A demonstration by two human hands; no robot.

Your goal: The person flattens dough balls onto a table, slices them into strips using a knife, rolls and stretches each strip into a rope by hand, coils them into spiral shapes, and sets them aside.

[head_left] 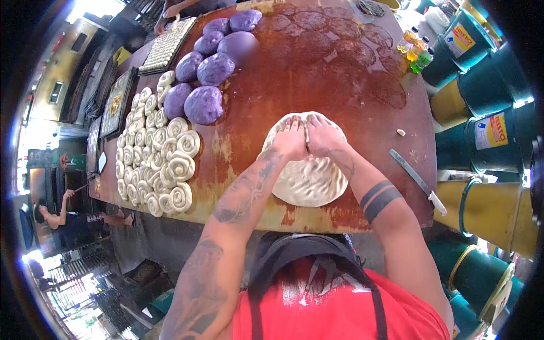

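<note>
A flattened round of pale dough (pixel 309 184) lies near the front edge of the brown table, its surface dimpled with finger marks. Both of my hands press on its far half, side by side. My left hand (pixel 290 139) lies flat on the dough with fingers stretched forward. Beside it, my right hand (pixel 324 136) is also flat, fingers pointing away from me and partly together. Neither hand grips anything. To the left sit several coiled dough rolls (pixel 181 170) in a packed group, and beyond them several purple dough balls (pixel 204 106).
A knife (pixel 416 178) with a white handle lies at the table's right edge, near a small dough scrap (pixel 401 132). Bottles (pixel 422 59) stand at the far right corner. Barrels (pixel 487 85) line the right side. A tray (pixel 167 45) of small dough pieces is at far left, near another person's hand (pixel 160 25).
</note>
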